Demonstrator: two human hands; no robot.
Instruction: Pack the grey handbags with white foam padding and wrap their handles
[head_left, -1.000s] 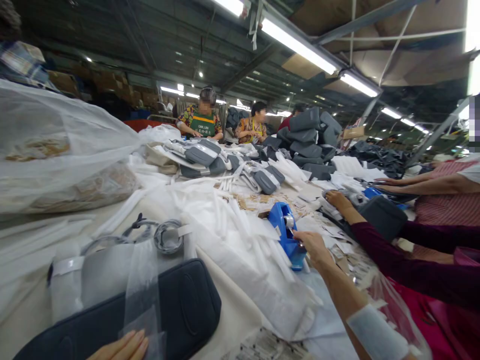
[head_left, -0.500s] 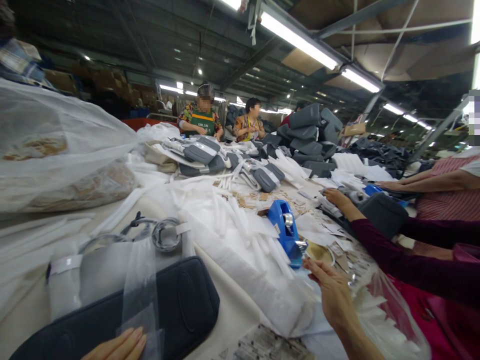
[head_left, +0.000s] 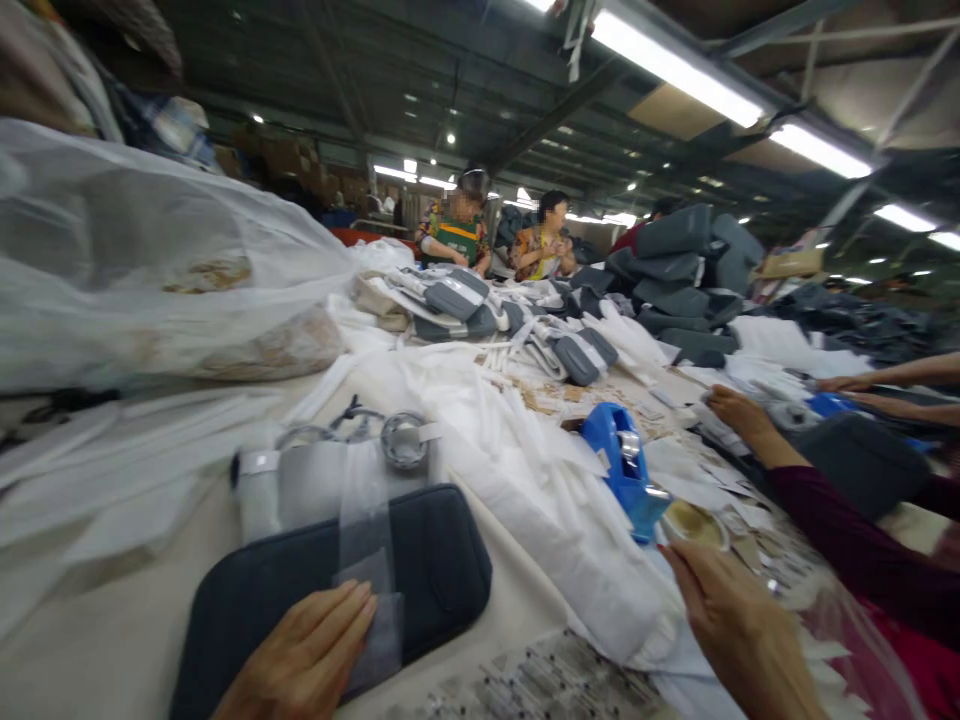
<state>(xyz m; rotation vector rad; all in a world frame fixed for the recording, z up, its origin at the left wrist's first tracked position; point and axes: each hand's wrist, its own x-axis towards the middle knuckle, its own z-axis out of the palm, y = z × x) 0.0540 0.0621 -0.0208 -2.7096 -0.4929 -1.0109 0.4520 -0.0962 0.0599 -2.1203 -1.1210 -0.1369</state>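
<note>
My left hand (head_left: 307,650) lies with its fingers flat, pressing a clear plastic strip (head_left: 365,520) onto a dark grey padded cover (head_left: 255,610). The strip runs over the cover and a pale wrapped bundle (head_left: 307,480) behind it. A coiled grey cord (head_left: 405,440) lies on top of that bundle. To the right stands a blue tape dispenser (head_left: 611,450) with a metal-coloured hub. My right hand (head_left: 735,610) is at its front end, thumb and fingers pinched together, apparently on the tape's end; the tape itself is hardly visible.
White foam sheets and strips (head_left: 525,480) spread across the middle. A large clear plastic bag (head_left: 150,270) bulges at left. Grey padded pieces (head_left: 675,270) are stacked at back right. A co-worker's hand (head_left: 742,415) works close on the right; two people (head_left: 457,235) stand behind the table.
The view has swung left, so things appear farther right. My left hand still presses the strip on the cover, and my right hand remains at the dispenser's front end.
</note>
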